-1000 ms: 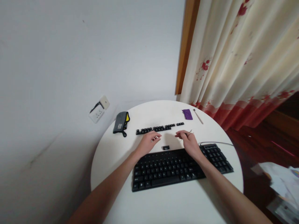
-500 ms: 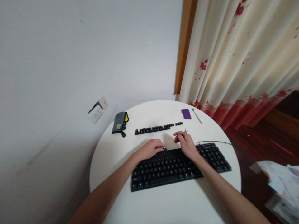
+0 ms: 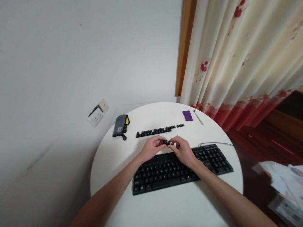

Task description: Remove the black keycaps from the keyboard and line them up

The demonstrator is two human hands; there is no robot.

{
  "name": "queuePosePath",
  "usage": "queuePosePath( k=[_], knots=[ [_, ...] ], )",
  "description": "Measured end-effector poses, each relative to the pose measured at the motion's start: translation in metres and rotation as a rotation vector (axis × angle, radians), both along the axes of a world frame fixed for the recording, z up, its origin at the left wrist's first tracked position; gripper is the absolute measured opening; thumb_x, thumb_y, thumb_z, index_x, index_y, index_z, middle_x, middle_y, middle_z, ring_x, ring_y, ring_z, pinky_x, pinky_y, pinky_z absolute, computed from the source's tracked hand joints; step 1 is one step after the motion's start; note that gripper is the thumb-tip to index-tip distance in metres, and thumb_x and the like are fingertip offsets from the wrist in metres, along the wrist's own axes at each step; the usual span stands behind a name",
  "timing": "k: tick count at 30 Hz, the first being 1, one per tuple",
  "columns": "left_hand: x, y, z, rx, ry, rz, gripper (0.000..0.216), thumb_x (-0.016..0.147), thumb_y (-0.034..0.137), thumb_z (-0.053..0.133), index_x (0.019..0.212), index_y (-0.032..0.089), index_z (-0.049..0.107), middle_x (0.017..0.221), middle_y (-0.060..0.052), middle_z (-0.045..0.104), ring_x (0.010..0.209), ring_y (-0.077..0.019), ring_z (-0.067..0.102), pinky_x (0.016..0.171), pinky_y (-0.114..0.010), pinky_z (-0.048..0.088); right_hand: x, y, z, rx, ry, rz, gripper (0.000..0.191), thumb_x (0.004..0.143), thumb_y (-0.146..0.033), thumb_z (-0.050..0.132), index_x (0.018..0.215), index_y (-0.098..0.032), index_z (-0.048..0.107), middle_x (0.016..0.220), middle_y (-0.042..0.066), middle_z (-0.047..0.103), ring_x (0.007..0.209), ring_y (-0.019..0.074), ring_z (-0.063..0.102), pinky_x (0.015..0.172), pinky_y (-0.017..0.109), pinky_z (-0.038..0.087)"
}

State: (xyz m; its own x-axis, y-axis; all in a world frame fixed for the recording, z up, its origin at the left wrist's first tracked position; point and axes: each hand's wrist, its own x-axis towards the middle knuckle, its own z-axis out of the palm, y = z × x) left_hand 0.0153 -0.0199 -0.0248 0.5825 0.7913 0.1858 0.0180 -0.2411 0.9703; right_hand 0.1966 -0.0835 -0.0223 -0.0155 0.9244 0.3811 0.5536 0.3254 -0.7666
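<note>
So the fiddly bit here is a small black block (image 3: 166, 142), maybe a keycap but too tiny to be sure, held up over the desk (image 3: 146, 211) just beyond the back edge of the keyboard (image 3: 165, 173). Left hand (image 3: 151, 146) has its fingers closed to a pinch on the left end. Right hand (image 3: 183, 150) has its fingers curled in close at the other end, where there's a dark red patch; honestly can't tell what that is, or how firmly those fingers grip anything.

My advice: let the left pinch be the anchor and do the fine work with the right. Light pressure, since something that small could easily squirt out. I'd work low over the bare desk so a drop doesn't land among the keys or knock the row of loose keycaps (image 3: 157, 131) behind. Watch the forearms over the keyboard too.
</note>
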Motion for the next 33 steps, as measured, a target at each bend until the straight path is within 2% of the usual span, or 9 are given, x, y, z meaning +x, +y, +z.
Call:
queuePosePath(
  k=[2, 4, 8, 14, 21, 26, 33],
  knots=[
    [-0.002, 0.003, -0.002, 0.004, -0.014, 0.033, 0.03, 0.079, 0.026, 0.069, 0.105, 0.013, 0.061, 0.102, -0.01, 0.07, 0.094, -0.0201, 0.067, 0.089, -0.037, 0.052, 0.011, 0.011, -0.004, -0.012, -0.07, -0.025, 0.015, 0.085, -0.032, 0.06, 0.091, -0.019, 0.066, 0.081, 0.004, 0.065, 0.07, 0.0169, 0.056, 0.066, 0.027, 0.042],
    [-0.005, 0.009, -0.003, 0.044, -0.006, 0.125, 0.027, 0.082, 0.029, 0.065, 0.105, 0.014, 0.061, 0.1, -0.01, 0.07, 0.09, -0.0192, 0.067, 0.085, -0.035, 0.053, 0.028, 0.027, -0.008, -0.058, -0.166, -0.101, 0.016, 0.081, -0.03, 0.063, 0.09, -0.018, 0.067, 0.082, 0.004, 0.067, 0.073, 0.0182, 0.059, 0.069, 0.028, 0.042],
    [-0.011, 0.018, -0.003, 0.14, 0.072, 0.25, 0.022, 0.087, 0.033, 0.057, 0.094, 0.013, 0.065, 0.082, -0.007, 0.07, 0.074, -0.0166, 0.066, 0.071, -0.03, 0.054, 0.058, 0.061, -0.019, -0.268, -0.338, -0.278, 0.015, 0.077, -0.028, 0.065, 0.086, -0.017, 0.07, 0.081, 0.006, 0.069, 0.077, 0.0196, 0.062, 0.068, 0.026, 0.041],
    [-0.013, 0.016, -0.001, 0.221, 0.146, 0.225, 0.02, 0.087, 0.029, 0.054, 0.092, 0.014, 0.067, 0.076, -0.004, 0.068, 0.071, -0.0149, 0.064, 0.068, -0.026, 0.051, 0.062, 0.086, -0.032, -0.339, -0.382, -0.319, 0.016, 0.074, -0.026, 0.065, 0.085, -0.016, 0.072, 0.079, 0.008, 0.071, 0.074, 0.0207, 0.065, 0.06, 0.024, 0.037],
    [-0.013, 0.013, 0.004, 0.241, 0.195, 0.209, 0.019, 0.088, 0.025, 0.052, 0.092, 0.014, 0.067, 0.076, -0.004, 0.068, 0.071, -0.0148, 0.064, 0.067, -0.025, 0.049, 0.06, 0.092, -0.043, -0.369, -0.4, -0.399, 0.02, 0.073, -0.03, 0.068, 0.087, -0.017, 0.07, 0.085, 0.009, 0.071, 0.081, 0.0221, 0.066, 0.062, 0.023, 0.038],
    [-0.013, 0.013, 0.005, 0.251, 0.208, 0.205, 0.019, 0.088, 0.024, 0.052, 0.092, 0.014, 0.067, 0.076, -0.004, 0.068, 0.071, -0.0146, 0.064, 0.067, -0.024, 0.048, 0.059, 0.096, -0.046, -0.399, -0.404, -0.444, 0.019, 0.074, -0.035, 0.067, 0.081, -0.017, 0.069, 0.083, 0.011, 0.07, 0.077, 0.023, 0.065, 0.061, 0.025, 0.04],
    [-0.013, 0.011, 0.007, 0.266, 0.217, 0.193, 0.018, 0.088, 0.024, 0.052, 0.092, 0.014, 0.067, 0.075, -0.004, 0.068, 0.07, -0.0141, 0.064, 0.065, -0.023, 0.048, 0.054, 0.106, -0.043, -0.397, -0.396, -0.463, 0.019, 0.076, -0.034, 0.066, 0.082, -0.016, 0.068, 0.086, 0.012, 0.07, 0.081, 0.0235, 0.066, 0.065, 0.026, 0.042]
  ],
)
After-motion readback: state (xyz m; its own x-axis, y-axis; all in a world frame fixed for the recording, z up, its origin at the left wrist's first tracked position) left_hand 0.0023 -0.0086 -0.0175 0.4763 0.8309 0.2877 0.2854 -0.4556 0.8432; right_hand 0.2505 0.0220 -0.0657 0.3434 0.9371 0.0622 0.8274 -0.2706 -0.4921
